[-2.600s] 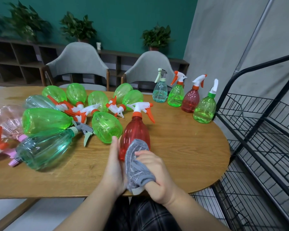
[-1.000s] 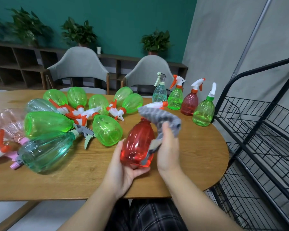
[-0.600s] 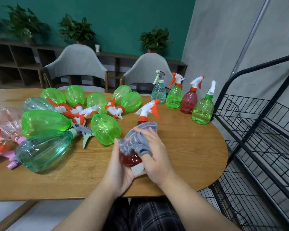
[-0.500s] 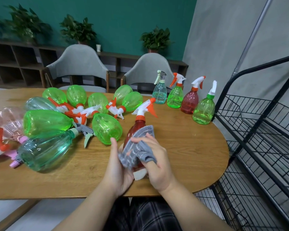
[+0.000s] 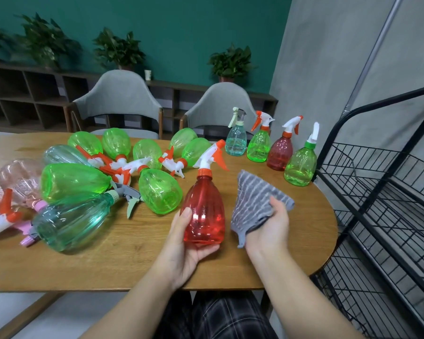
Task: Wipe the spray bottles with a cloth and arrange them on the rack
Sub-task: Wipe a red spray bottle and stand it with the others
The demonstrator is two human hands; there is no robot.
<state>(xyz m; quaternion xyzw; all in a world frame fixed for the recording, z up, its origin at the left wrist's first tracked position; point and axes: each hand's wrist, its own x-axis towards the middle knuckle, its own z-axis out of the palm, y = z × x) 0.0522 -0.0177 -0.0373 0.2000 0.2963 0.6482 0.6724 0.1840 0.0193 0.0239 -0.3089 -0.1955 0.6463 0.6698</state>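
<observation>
Held upright over the near tabletop point(image 5: 304, 241) edge: a bottle point(image 5: 205, 211) in the left hand point(image 5: 185, 243); just right of it, apart, a cloth point(image 5: 256, 204) in the right hand point(image 5: 271, 228); left of these, a heap of bottles point(image 5: 103, 177) lying on their sides; at the far right corner, four upright bottles point(image 5: 269, 148) in a row; right of the tabletop, a rack point(image 5: 387, 196); behind, two chairs point(image 5: 118, 99).

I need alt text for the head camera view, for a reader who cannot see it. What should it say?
A person's left hand holds a red spray bottle upright over a wooden table, while the right hand holds a grey striped cloth beside it. Many bottles lie at left; four standing bottles wait near a black wire rack.
</observation>
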